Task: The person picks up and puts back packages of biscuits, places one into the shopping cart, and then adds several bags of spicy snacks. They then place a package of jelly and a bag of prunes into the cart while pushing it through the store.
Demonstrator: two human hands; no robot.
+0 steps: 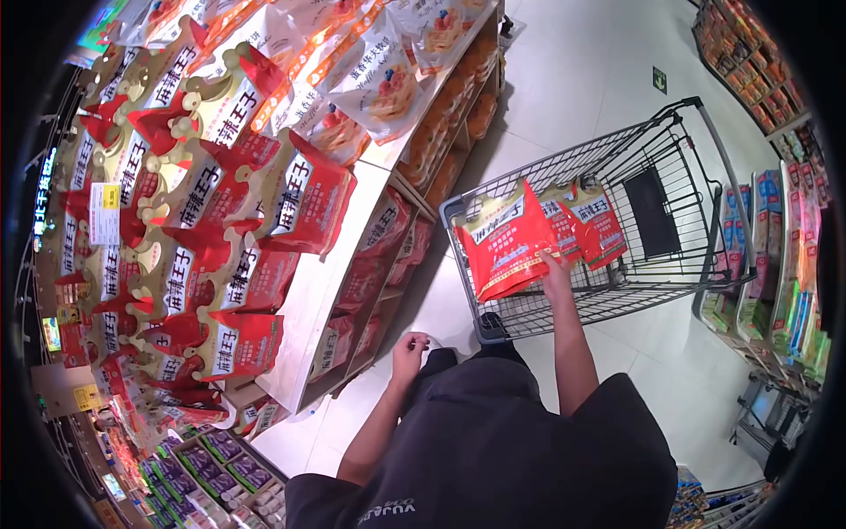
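My right hand [556, 275] grips the lower right corner of a red snack bag [502, 247], which is over the front part of the wire shopping cart [652, 295]. Behind that bag, two more red bags [599, 227] lie inside the cart. The fingers of my right hand are partly hidden by the bag. My left hand [409, 353] hangs low between the display shelf and the cart, its fingers curled; whether something small is in them cannot be made out.
A tiered display [304, 357] at the left holds many upright red bags [322, 198], with white waffle bags [379, 84] at its top end. Shelves of packaged goods [765, 256] line the right side. Pale floor tiles [564, 62] show beyond the cart.
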